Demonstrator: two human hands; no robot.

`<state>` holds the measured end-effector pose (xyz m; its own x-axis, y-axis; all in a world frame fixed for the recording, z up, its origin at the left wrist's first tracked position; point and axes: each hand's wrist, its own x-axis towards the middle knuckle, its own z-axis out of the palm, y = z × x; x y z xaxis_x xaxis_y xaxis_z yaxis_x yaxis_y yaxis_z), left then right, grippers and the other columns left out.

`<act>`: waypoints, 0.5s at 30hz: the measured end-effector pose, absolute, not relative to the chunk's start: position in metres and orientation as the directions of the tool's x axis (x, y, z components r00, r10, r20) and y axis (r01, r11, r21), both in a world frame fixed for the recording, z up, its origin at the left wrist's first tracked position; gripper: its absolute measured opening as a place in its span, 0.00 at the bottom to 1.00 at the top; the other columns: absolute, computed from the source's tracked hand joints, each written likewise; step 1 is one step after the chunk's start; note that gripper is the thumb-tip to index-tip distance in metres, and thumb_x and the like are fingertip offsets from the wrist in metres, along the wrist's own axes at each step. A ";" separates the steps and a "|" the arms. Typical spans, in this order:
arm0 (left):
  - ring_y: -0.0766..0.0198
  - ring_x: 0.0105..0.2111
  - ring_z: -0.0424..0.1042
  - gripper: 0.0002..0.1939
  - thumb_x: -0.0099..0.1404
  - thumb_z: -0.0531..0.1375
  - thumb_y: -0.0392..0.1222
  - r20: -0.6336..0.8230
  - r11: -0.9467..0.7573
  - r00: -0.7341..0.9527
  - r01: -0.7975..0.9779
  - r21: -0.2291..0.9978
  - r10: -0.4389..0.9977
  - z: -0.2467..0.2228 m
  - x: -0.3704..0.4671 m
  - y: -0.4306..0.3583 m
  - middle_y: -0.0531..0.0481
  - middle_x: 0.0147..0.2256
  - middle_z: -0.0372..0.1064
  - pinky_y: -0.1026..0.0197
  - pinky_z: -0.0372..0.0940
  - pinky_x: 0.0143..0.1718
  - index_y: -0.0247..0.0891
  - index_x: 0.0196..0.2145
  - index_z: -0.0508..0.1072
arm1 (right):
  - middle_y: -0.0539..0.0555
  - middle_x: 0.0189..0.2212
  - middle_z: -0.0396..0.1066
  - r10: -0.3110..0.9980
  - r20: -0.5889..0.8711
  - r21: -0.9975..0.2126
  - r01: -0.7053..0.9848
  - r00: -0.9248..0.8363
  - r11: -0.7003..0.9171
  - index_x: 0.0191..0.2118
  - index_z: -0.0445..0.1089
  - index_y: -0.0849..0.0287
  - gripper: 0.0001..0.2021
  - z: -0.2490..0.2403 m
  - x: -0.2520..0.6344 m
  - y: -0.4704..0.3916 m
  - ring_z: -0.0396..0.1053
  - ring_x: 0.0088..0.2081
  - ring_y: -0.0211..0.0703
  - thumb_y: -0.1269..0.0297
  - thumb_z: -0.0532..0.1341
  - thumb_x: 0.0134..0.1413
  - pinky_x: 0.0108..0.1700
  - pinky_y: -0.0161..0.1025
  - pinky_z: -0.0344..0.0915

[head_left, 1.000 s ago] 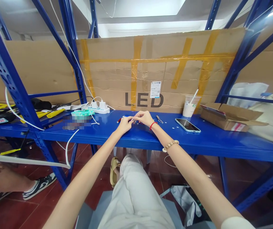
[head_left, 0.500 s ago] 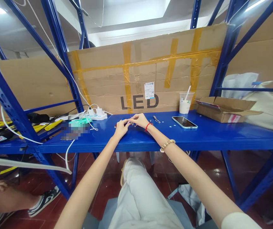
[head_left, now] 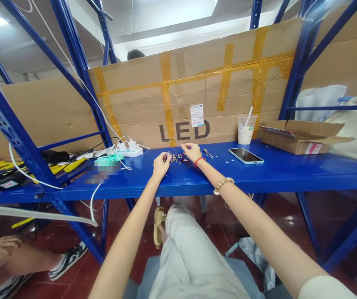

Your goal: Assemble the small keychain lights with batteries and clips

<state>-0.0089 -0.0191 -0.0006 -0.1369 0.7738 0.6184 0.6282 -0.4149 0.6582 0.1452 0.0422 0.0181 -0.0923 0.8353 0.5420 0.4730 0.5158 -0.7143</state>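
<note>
A loose pile of small shiny beads or charms (head_left: 176, 158), gold, purple and dark, lies on the blue tabletop (head_left: 197, 178) between my hands. My left hand (head_left: 160, 166) rests at the left side of the pile, its fingers closed around a small dark, shiny piece (head_left: 167, 155) whose kind I cannot make out. Over the right part of the pile is my right hand (head_left: 193, 153), a red cord at its wrist. Its fingertips are bent close together, and whatever is between them is too small to see. A small metal clasp or keyring piece (head_left: 208, 153) lies just right of that hand.
Right of my hands lie a phone (head_left: 246, 155), a plastic cup with a straw (head_left: 246, 132) and an open cardboard box (head_left: 303, 139). A power strip (head_left: 131, 152) and cables sit left. Cardboard (head_left: 215, 95) walls the back. Another person's hand (head_left: 6, 245) shows lower left.
My hands have moved apart, the left one slightly lower and the right one to the right, so more of the bead pile shows. The camera view has shifted slightly.
</note>
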 end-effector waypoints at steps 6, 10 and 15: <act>0.59 0.35 0.71 0.08 0.56 0.58 0.42 0.609 -0.366 -0.214 0.633 0.682 0.764 -0.002 -0.011 -0.019 0.47 0.34 0.73 0.58 0.64 0.40 0.38 0.34 0.71 | 0.52 0.35 0.76 0.874 0.472 -0.588 0.699 -0.111 0.406 0.32 0.76 0.54 0.08 0.015 0.151 0.038 0.70 0.42 0.48 0.59 0.62 0.47 0.42 0.40 0.64; 0.62 0.32 0.71 0.09 0.58 0.57 0.43 0.598 -0.361 -0.232 0.615 0.701 0.767 -0.001 -0.010 -0.020 0.48 0.31 0.73 0.60 0.63 0.38 0.38 0.36 0.71 | 0.51 0.34 0.76 0.895 0.408 -0.518 0.762 -0.179 0.388 0.31 0.76 0.52 0.09 0.014 0.150 0.035 0.71 0.40 0.45 0.56 0.64 0.43 0.39 0.37 0.64; 0.63 0.26 0.69 0.13 0.62 0.51 0.48 0.569 -0.364 -0.226 0.575 0.733 0.790 -0.002 -0.013 -0.020 0.52 0.22 0.70 0.63 0.61 0.32 0.39 0.37 0.69 | 0.52 0.40 0.74 0.897 0.421 -0.476 0.808 -0.138 0.348 0.38 0.75 0.53 0.10 0.014 0.152 0.039 0.69 0.44 0.45 0.60 0.58 0.51 0.42 0.38 0.64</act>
<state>-0.0134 -0.0202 -0.0025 -0.2263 0.7902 0.5695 0.5750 -0.3636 0.7330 0.1520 0.0391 0.0139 -0.1383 0.8966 0.4208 0.8079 0.3479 -0.4757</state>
